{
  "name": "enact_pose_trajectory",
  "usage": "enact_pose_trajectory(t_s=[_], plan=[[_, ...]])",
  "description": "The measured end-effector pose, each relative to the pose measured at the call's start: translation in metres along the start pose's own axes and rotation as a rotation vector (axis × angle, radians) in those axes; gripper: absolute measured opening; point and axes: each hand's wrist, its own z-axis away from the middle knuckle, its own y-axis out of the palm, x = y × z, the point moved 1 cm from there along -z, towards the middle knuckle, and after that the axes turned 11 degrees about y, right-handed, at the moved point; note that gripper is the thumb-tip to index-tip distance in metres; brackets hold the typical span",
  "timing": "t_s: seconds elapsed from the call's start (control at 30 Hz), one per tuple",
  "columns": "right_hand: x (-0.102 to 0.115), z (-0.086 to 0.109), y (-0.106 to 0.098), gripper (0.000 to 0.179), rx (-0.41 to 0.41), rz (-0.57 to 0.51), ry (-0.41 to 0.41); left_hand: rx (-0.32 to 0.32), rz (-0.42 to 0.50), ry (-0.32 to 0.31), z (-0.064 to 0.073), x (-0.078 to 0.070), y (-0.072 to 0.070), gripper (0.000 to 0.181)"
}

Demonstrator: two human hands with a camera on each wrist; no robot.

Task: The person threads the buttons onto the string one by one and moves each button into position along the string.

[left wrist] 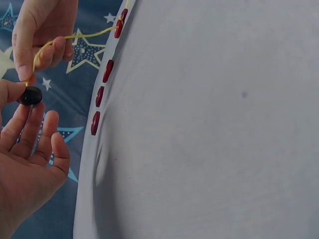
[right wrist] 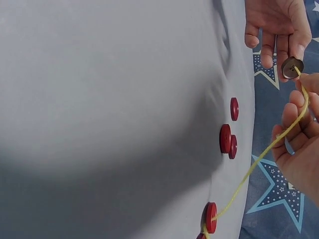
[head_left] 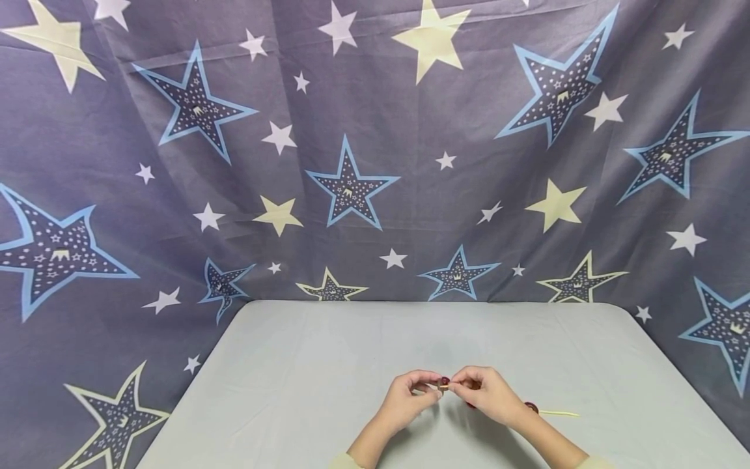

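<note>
Between thumb and fingertips, my left hand (head_left: 407,398) holds a dark brown button (right wrist: 290,68) by its edges, above the table. My right hand (head_left: 491,395) pinches a yellow cord (right wrist: 259,158) close to the button's face. In the right wrist view the cord's end meets the button near its holes; whether it passes through cannot be told. From there the cord hangs past my right palm down to a red button (right wrist: 212,217) on the table, with another red one partly seen behind it. The cord's other end (head_left: 559,413) lies to the right of my right hand.
Several loose red buttons (left wrist: 107,71) lie on the table between and behind the hands, two of them (right wrist: 225,138) side by side. The pale cloth-covered table (head_left: 328,352) reaches back to a star-patterned curtain (head_left: 375,117).
</note>
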Motion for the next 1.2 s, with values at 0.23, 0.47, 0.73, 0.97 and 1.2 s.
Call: enact_pose_trajectory(t_s=[0.23,0.47,0.73,0.97,1.2], plan=[[0.001,0.000,0.001,0.016,0.007,0.004,0.010,0.003,-0.019,-0.003,-0.001,0.004,0.001,0.024],[0.025,0.009,0.001,0.012,-0.008,0.017,-0.012,0.014,-0.038,0.019,-0.002,0.001,0.001,0.025],[0.028,0.011,0.004,0.009,-0.014,0.038,-0.035,0.010,-0.073,0.020,-0.001,-0.003,0.002,0.024],[0.003,0.001,0.007,0.015,0.042,-0.014,0.006,0.010,-0.102,0.017,0.003,-0.021,0.003,0.024],[0.001,-0.002,0.007,0.028,0.065,-0.025,0.076,0.017,-0.153,0.057,0.001,-0.007,0.003,0.024]])
